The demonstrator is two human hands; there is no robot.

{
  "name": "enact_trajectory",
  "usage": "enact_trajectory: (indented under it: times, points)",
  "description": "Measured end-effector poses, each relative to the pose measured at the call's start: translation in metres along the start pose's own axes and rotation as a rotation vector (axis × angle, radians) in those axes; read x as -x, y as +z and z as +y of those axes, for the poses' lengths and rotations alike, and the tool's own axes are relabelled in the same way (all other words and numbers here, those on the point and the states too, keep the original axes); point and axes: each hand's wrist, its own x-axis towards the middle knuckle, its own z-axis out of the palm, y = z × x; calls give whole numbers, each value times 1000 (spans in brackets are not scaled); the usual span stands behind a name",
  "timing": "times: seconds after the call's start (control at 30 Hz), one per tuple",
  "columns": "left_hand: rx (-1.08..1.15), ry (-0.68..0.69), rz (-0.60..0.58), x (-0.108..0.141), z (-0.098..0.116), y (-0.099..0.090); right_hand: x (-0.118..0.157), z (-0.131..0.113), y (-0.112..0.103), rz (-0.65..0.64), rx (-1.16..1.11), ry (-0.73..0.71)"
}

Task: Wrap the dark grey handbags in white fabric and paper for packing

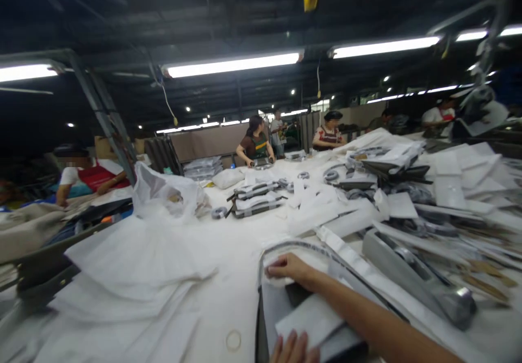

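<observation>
Folded sheet (308,318): matt, paper-like. Bag (155,200): thin, crinkled plastic. Tape dispenser (402,278): smooth plastic.

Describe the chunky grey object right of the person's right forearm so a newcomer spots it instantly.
On the white table, find the right hand and follow its forearm toward the bottom edge. To the picture's right, past a long white strip, lies the chunky grey object. Unlike the flat white sheets behind, it is solid and elongated.
</observation>
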Motion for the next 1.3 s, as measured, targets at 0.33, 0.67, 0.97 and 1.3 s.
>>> enact_trajectory:
  times: [0.33, 0.67, 0.97, 1.3]
  points:
    - [326, -367, -419, 2, 22, -36, 47, -3, -4, -188, 202, -156]
    - [389, -471, -385, 5, 28, -34, 105, 15, 17, -157, 603, -395]
    - [350, -578, -314, 8, 35, -33, 122, 22, 20, -131, 676, -401]
    - [312, -538, -271, 18, 33, -34, 132, 15, 24, -128, 702, -321]
